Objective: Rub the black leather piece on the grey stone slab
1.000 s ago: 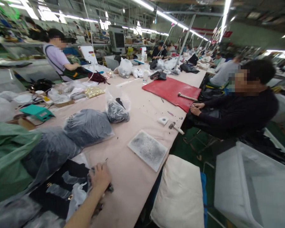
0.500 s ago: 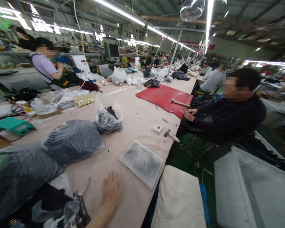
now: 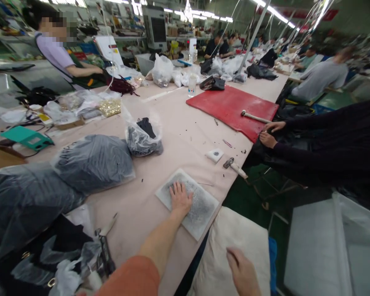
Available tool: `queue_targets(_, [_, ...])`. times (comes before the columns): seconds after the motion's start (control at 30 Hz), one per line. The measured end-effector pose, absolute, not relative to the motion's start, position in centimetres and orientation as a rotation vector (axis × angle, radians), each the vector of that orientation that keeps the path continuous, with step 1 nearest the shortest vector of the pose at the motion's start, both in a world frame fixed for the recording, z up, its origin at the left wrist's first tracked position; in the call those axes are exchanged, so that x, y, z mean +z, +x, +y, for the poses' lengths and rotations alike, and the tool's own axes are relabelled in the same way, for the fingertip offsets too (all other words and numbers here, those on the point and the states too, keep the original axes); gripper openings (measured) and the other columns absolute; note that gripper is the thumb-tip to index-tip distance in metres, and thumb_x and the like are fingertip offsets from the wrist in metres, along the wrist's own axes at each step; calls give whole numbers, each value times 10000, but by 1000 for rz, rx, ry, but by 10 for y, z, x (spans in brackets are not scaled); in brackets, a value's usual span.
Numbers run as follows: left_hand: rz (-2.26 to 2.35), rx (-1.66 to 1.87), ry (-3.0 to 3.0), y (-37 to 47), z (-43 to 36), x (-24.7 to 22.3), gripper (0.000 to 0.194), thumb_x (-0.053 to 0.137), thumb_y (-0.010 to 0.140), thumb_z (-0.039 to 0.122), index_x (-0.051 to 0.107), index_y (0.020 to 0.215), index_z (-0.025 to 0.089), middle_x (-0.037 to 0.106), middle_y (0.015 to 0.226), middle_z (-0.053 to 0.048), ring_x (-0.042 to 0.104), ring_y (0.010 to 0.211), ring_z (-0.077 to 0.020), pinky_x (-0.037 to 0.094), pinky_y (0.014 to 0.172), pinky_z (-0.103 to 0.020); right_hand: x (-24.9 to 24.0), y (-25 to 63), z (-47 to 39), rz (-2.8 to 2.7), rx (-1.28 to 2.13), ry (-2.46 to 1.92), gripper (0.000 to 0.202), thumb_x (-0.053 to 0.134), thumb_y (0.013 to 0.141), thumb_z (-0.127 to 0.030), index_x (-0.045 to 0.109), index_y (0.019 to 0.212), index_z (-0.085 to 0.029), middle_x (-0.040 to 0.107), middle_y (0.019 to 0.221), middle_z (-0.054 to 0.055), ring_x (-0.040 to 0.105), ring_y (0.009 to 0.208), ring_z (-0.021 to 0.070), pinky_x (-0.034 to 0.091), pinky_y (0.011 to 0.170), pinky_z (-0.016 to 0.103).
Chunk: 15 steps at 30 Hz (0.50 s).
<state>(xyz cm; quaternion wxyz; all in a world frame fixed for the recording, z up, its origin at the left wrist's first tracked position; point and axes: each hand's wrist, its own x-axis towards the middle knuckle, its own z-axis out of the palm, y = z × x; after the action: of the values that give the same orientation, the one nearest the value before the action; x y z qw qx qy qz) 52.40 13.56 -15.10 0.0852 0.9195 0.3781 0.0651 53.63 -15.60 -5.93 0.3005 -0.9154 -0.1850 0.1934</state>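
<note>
Left hand [image 3: 180,198] lies flat, fingers spread, palm down on grey speckled pad [image 3: 187,202], near the pad's upper-left part; pad sits at worktop [image 3: 178,135] edge w/ one corner over the edge. Right hand [image 3: 243,273] is open too, fingers loosely extended, resting on cream cushion [image 3: 234,242] just below worktop edge, gripping nothing. Small hammer [image 3: 235,167] & white square block [image 3: 215,155] lie beyond pad, near the edge. Clear bags of dark pieces [image 3: 95,162] sit left of the pad, w/ smaller bag [image 3: 141,137] behind them. Red mat [image 3: 231,109] farther up carries long-handled tool [image 3: 255,117]. Co-worker's hands [image 3: 269,133] in dark sleeves rest at mat's near corner. Scissors [image 3: 106,230] lie by black fabric at lower left
</note>
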Motion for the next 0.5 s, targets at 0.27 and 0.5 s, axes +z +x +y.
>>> queue_targets(0.27, [1139,178,2757,523,135,-149,619,416,954,436,414,1452,68,306,1560,-205,220,1466,-363,189,1203,-580,-91,682,11,-956,394,-2626,328,402,934,-165,625,1174,-135,605,1172,115,544,1110,218,407,972,312])
queue_targets(0.5, [1120,313,2810,520,142,-166,552,391,955,375,489,1401,64,354,1532,-215,298,1430,-371,263,1165,-604,-131,717,43,-1275,487,-2721,159,513,867,-118,647,943,-160,635,1011,103,552,1011,253,410,864,348])
